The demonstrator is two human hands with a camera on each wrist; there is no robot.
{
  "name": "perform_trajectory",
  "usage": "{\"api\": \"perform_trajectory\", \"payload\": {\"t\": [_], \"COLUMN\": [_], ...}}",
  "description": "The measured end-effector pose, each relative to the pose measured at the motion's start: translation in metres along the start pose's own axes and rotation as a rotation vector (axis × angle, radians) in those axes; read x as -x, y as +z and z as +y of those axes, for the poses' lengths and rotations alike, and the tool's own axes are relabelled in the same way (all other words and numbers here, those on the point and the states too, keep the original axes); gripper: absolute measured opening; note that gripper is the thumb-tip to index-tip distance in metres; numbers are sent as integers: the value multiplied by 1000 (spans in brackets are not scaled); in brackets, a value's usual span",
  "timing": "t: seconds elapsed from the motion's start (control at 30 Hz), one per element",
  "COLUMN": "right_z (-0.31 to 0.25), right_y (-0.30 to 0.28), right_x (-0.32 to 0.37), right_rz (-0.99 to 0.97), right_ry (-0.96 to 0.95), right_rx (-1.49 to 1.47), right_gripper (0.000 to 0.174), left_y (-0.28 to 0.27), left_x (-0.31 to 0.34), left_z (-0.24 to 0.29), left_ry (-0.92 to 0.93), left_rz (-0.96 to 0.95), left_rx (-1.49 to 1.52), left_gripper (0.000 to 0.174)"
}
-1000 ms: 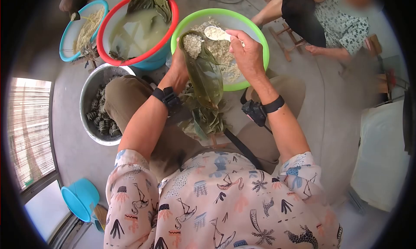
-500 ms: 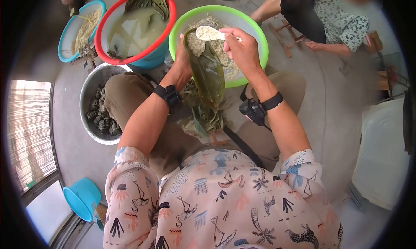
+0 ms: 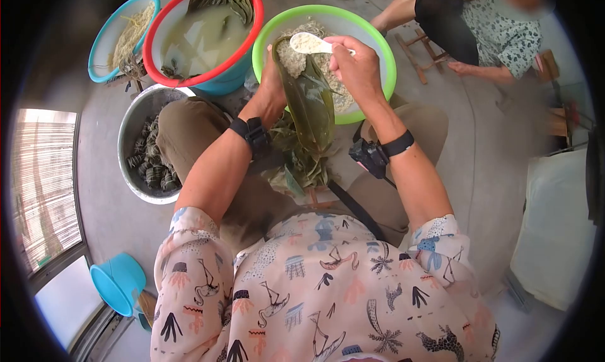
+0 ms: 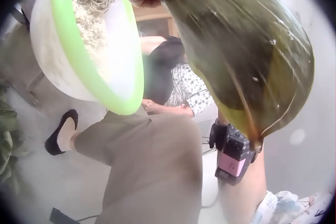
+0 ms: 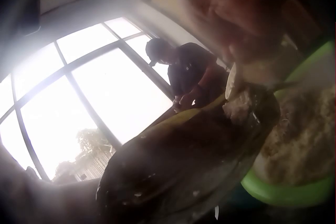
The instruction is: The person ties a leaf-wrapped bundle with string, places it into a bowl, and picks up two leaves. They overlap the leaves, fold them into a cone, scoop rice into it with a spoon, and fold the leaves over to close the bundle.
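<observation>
My left hand (image 3: 271, 87) grips a broad green leaf (image 3: 313, 113) folded into a cone at its top, with rice (image 3: 290, 60) inside. The leaf's long tail hangs down toward my lap; its wet outer side fills much of the left wrist view. In my right hand (image 3: 360, 69) is a white spoon (image 3: 324, 46), pinched by the handle. Its bowl carries a heap of rice and overlaps the cone's opening in the head view. Behind both hands stands a basin with a green rim (image 3: 386, 46), holding more rice.
Left of it is a red-rimmed tub (image 3: 150, 53) of cloudy water and leaves. A metal basin (image 3: 129, 182) holds several tied dark bundles by my left knee. Loose leaves (image 3: 302, 166) lie between my knees. Another person (image 3: 498, 34) sits at the far right.
The spoon has moved left from beside the leaf cone to over its rice, then stayed close there. My left hand keeps its hold on the leaf.
</observation>
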State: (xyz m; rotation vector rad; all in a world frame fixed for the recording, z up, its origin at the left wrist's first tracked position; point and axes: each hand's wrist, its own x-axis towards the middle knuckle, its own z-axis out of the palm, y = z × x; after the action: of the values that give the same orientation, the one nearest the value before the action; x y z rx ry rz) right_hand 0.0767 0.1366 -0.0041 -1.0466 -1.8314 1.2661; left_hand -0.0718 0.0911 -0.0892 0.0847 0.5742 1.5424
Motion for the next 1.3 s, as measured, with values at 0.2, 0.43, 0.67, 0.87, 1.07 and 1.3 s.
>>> {"api": "perform_trajectory", "payload": {"t": [0.2,0.43,0.67,0.87,1.07,1.3], "right_z": [2,-3,-4,-13,22,151], "right_y": [-1,-1,11,16,-19,-43], "right_x": [10,15,13,12,-13,-43], "right_rz": [95,51,-44,-74,46,-78], "right_ry": [-218,-242,-62,-50,-149,12], "right_rx": [220,222,117,115,170,876], "right_gripper": [24,22,24,26,28,23], "left_y": [0,3,5,2,9,3], "left_x": [-2,2,2,4,15,20], "left_z": [7,7,7,7,12,21], "left_ry": [-44,-41,-31,-3,-26,37], "left_rz": [-11,-14,72,76,118,180], "left_rx": [-35,-9,-5,-151,-88,-142], "left_gripper": [65,70,49,73,73,66]}}
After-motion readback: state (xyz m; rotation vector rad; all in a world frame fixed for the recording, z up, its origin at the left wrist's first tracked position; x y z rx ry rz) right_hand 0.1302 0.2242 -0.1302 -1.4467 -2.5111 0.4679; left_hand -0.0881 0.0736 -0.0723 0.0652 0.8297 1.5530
